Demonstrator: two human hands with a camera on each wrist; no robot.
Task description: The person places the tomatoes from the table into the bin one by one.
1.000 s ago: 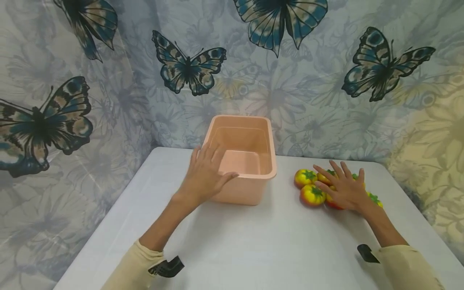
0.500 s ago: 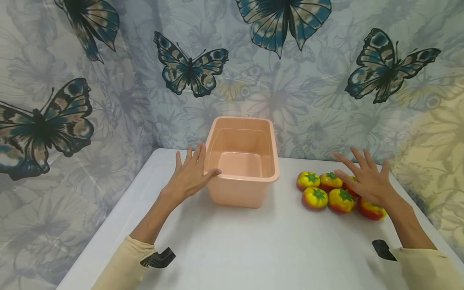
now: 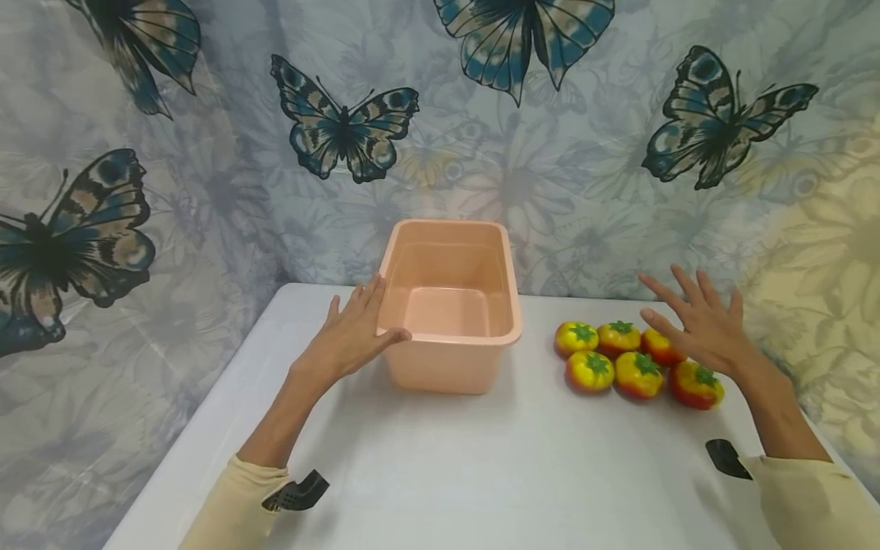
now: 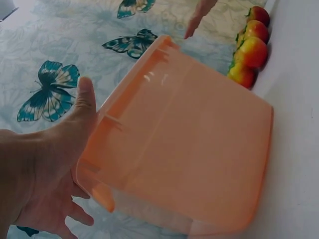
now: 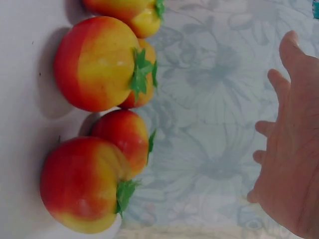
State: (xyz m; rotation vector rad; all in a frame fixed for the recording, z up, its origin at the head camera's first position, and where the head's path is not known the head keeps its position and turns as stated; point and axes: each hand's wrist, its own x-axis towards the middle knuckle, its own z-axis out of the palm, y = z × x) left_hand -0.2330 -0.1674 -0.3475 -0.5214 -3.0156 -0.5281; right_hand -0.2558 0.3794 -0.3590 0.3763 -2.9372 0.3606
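A peach-coloured plastic tub (image 3: 447,368) stands upright on the white table, its inside bare. My left hand (image 3: 344,336) is at the tub's near left rim, fingers spread and thumb out over the corner. In the left wrist view that thumb (image 4: 85,97) lies along the rim; whether it touches cannot be told. Red-and-yellow tomatoes (image 3: 639,374) with green leafy tops sit in two rows right of the tub. Above and behind their right end hovers my right hand (image 3: 708,328), fingers spread, holding nothing. The right wrist view shows it apart from the tomatoes (image 5: 97,64).
The white table (image 3: 522,473) backs onto a cloth (image 3: 584,229) printed with flowers and butterflies, which also hangs along the left side. Black straps with small devices sit at both sleeves (image 3: 237,496).
My left hand has moved left, from over the tub's front to its left rim. My right hand has lifted off the tomatoes and shifted right, uncovering them. Tub and tomatoes stay in place.
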